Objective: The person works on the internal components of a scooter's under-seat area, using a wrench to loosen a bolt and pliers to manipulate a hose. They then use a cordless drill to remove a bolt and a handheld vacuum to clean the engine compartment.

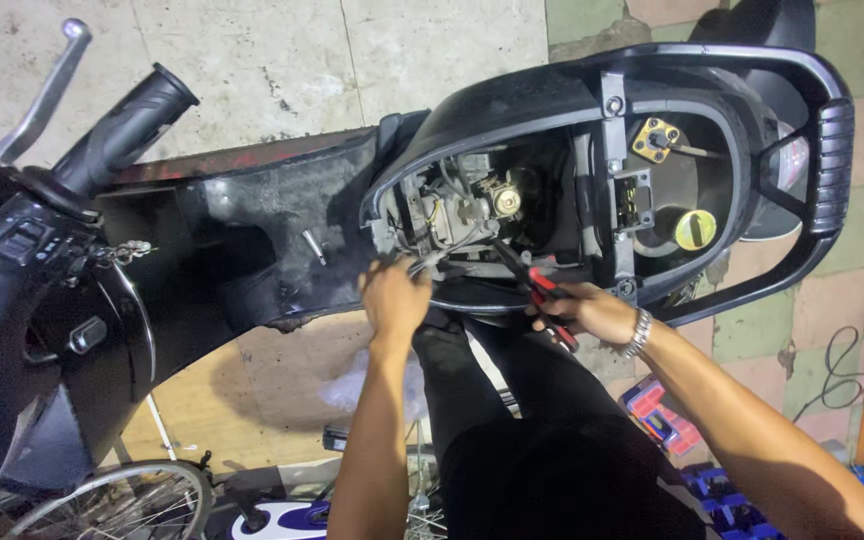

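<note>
Head view, nearest the camera: the person's dark-trousered legs stand at the bottom, with a spoked bicycle wheel (112,500) at lower left and a red-and-blue plastic parts box (660,415) on the tiled floor (832,330) at lower right. Both bare forearms reach up and away from the body. The left hand (394,298) is curled, fingers pinched together on thin grey wires (442,258) at the rim of the opened body of a glossy black scooter (252,230). The right hand (592,312), a metal bracelet (638,333) at its wrist, is clamped around the red handles of slim long-nose pliers (537,290), whose dark tip points up-left into the same opening; the two hands sit near each other but apart. Beyond them the seat compartment lies open, showing a dull metal carburettor (472,205) amid hoses, a brass-coloured bracket (656,138) and a round yellow cap (695,229). A ribbed black grab rail (832,160) curves round the far right edge. At far left stand the rubber handlebar grip (127,125) and chrome brake lever (47,90).
</note>
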